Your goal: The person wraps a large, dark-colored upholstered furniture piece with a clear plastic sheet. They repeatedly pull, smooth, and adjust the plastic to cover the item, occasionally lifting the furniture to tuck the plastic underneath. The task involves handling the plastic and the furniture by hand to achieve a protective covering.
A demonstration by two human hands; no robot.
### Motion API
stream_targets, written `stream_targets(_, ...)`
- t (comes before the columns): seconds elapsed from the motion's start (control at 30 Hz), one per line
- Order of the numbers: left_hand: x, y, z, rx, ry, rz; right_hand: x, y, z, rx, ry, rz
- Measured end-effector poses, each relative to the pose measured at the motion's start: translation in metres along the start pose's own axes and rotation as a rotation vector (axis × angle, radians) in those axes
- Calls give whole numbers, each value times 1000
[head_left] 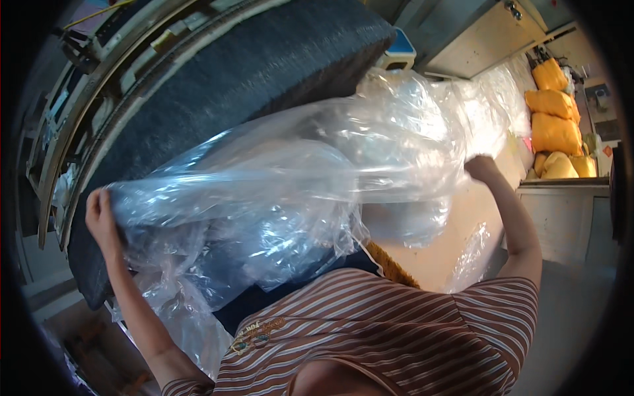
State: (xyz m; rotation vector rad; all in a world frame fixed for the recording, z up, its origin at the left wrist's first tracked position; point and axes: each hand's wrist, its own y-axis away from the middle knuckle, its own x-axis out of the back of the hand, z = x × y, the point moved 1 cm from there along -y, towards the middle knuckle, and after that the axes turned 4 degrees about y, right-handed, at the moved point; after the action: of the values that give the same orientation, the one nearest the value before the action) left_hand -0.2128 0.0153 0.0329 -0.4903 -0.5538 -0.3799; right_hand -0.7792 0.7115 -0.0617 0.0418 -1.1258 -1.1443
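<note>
A wide clear plastic sheet [284, 178] is stretched between my two hands, creased and shiny. At the left, my left hand [102, 214] is closed on one edge of it, beside the dark padded surface. My right hand [484, 169], out to the right and slightly blurred, grips the other end with its fingers bent. Whether the sheet is a bag or a single layer, I cannot tell. More crumpled clear plastic [178, 310] hangs down in front of my body at the lower left.
A long dark padded surface [238, 79] runs along the far left, next to a curved metal rail [109, 99]. Heaped clear plastic [495, 99] lies at the far right, near stacked orange-yellow bundles [555, 125]. A blue-topped stool [401, 49] stands behind. Brush-like bristles [391, 264] show near my waist.
</note>
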Motion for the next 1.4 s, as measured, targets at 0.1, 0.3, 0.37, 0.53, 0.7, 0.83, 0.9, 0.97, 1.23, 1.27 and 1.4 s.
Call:
stream_targets(0.1, 43, 21, -25, 165, 75, 54, 82, -17, 7, -252, -474, 815)
stream_targets(0.3, 106, 41, -83, 346, 179, 172, 351, -59, 53, -15, -952, 1669)
stream_targets(0.37, 118, 54, -85, 384, 141, 227, 444, -51, 30, 306, -1075, 2023)
stream_targets(0.53, 160, 123, -78, 458, -126, 241, 409, -143, -113, 410, -210, 1782)
stream_targets(0.7, 300, 185, -171, 598, -209, 219, 402, -143, -143, 276, -707, 720)
stream_targets(0.83, 311, 145, -182, 541, -223, 77, 396, -202, -151, 265, -586, 1237)
stream_targets(0.9, 295, 125, -167, 545, -175, -39, 402, -228, -145, 331, -704, 1097)
stream_targets(0.97, 260, 101, -152, 659, -73, 139, 405, -212, -153, 215, -832, 810)
stream_targets(1.23, 170, 34, -132, 266, -286, 560, 429, -201, -138, -412, -181, 823)
stream_targets(1.27, 164, 32, -133, 286, -248, 575, 445, -177, -150, -179, -182, 1139)
stream_targets(1.4, 156, 26, -122, 296, -195, 625, 517, -87, -295, 592, -579, 1584)
